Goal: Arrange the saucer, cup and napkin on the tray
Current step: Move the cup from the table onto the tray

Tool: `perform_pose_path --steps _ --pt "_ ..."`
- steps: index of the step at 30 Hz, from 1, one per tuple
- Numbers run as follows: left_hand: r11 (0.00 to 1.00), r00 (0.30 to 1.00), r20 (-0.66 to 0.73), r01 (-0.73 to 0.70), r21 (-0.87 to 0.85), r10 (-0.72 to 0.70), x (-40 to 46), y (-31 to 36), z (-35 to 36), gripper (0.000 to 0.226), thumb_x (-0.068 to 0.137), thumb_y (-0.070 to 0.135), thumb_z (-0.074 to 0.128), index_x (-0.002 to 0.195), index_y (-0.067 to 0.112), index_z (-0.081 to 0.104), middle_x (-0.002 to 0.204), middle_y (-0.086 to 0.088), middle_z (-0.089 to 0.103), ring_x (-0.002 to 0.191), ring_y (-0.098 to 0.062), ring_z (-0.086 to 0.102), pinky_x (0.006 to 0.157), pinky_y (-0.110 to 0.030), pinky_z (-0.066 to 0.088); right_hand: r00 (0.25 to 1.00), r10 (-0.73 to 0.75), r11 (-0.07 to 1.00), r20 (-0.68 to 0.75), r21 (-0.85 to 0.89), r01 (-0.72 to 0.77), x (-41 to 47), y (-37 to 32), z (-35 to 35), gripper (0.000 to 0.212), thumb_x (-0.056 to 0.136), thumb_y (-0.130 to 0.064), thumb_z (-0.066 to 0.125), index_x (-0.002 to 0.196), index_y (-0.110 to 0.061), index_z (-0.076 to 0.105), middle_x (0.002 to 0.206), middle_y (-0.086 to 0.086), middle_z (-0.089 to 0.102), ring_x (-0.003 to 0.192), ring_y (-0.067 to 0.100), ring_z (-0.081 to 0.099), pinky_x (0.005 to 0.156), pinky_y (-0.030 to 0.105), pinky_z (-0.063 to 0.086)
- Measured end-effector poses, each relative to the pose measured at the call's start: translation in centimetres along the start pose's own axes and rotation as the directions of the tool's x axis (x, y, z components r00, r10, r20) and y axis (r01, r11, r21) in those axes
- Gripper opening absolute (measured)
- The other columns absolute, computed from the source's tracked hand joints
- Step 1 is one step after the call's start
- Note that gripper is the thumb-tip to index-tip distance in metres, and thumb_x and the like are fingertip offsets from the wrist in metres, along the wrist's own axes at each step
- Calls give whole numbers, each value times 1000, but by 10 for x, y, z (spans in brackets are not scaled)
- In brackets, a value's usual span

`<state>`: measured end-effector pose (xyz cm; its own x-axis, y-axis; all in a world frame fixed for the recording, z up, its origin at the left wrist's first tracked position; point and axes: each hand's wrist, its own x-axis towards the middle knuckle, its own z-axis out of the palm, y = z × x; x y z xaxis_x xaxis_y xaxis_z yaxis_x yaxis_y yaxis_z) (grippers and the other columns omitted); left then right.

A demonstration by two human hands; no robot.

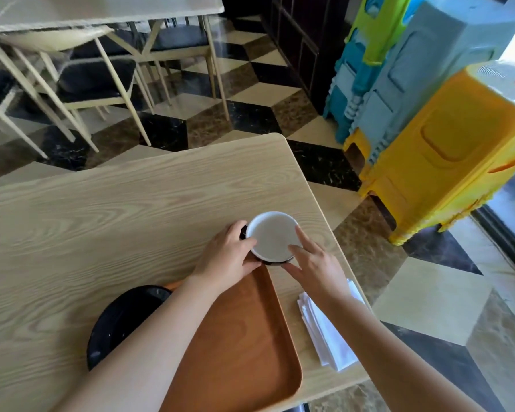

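A cup [272,235], white inside and dark outside, stands on the wooden table just beyond the far corner of the brown tray [244,337]. My left hand [229,257] grips the cup's left side, with its fingers curled around the wall. My right hand [312,263] touches the cup's right rim, two fingers stretched along it. A black saucer [122,316] lies left of the tray, partly under my left forearm. A stack of folded white napkins [324,331] lies right of the tray, partly under my right forearm.
The light wooden table [101,221] ends close to the right of the napkins. Stacked plastic stools in yellow [446,150], blue and green stand on the floor to the right. Chairs and another table stand behind.
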<state>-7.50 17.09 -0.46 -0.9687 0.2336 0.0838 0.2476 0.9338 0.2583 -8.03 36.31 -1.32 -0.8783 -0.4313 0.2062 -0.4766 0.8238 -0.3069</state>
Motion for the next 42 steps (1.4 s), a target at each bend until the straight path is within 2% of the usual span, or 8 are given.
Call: perform_pose_path --steps 7,12,17,23,30,37,40,42 --pt "990 993 -101 45 -134 -59 -12 -2 -3 31 58 19 86 81 4 70 110 -22 61 102 -40 57 83 -45 52 983 -175 983 -48 50 178 10 3 -15 26 62 -18 83 75 -2 67 115 24 64 83 35 70 43 34 54" --pt "989 968 -228 80 -127 -108 -46 1 -17 35 55 24 87 80 8 70 105 -20 61 95 -38 58 80 -41 51 951 -269 958 -153 60 281 1 -8 -19 34 78 -35 53 80 -4 68 119 20 63 94 29 68 55 34 58" --pt "978 952 -242 161 -129 -189 -93 2 -9 35 60 32 82 86 11 70 107 -16 61 97 -30 59 81 -35 51 949 -297 944 -110 113 309 -20 -22 -7 23 71 -25 73 87 -8 69 122 16 62 104 26 65 55 33 58" --pt "972 944 -234 212 -105 -231 -116 4 4 36 62 36 80 87 11 70 106 -16 61 105 -26 51 86 -36 50 941 -336 929 -42 151 338 -31 -26 3 34 59 -14 86 87 -7 69 121 16 63 105 28 64 64 33 58" --pt "961 931 -242 251 -112 -272 -116 9 12 35 66 37 76 89 11 69 109 -15 60 105 -28 53 86 -37 51 947 -321 934 13 168 315 -29 -23 3 34 59 -12 85 88 -6 68 121 15 63 106 25 63 60 33 59" --pt "961 934 -229 261 -93 -276 -113 10 14 35 69 38 73 91 11 68 110 -17 60 106 -30 55 85 -37 52 946 -323 940 33 123 317 -25 -21 1 27 68 -24 72 90 -10 67 123 11 63 110 21 61 53 31 58" --pt "962 935 -227 259 -90 -273 -114 12 14 36 72 38 70 94 10 68 112 -19 59 108 -31 54 88 -39 52 952 -300 948 57 127 291 -27 -24 -1 32 62 -17 82 90 -9 67 123 11 63 110 22 60 56 31 58" --pt "963 942 -202 259 -77 -270 -116 13 13 41 74 41 66 99 9 67 118 -20 57 114 -33 53 92 -42 50 961 -270 957 66 126 261 -29 -26 -2 35 61 -15 82 92 -9 67 124 10 62 113 23 59 64 33 59"
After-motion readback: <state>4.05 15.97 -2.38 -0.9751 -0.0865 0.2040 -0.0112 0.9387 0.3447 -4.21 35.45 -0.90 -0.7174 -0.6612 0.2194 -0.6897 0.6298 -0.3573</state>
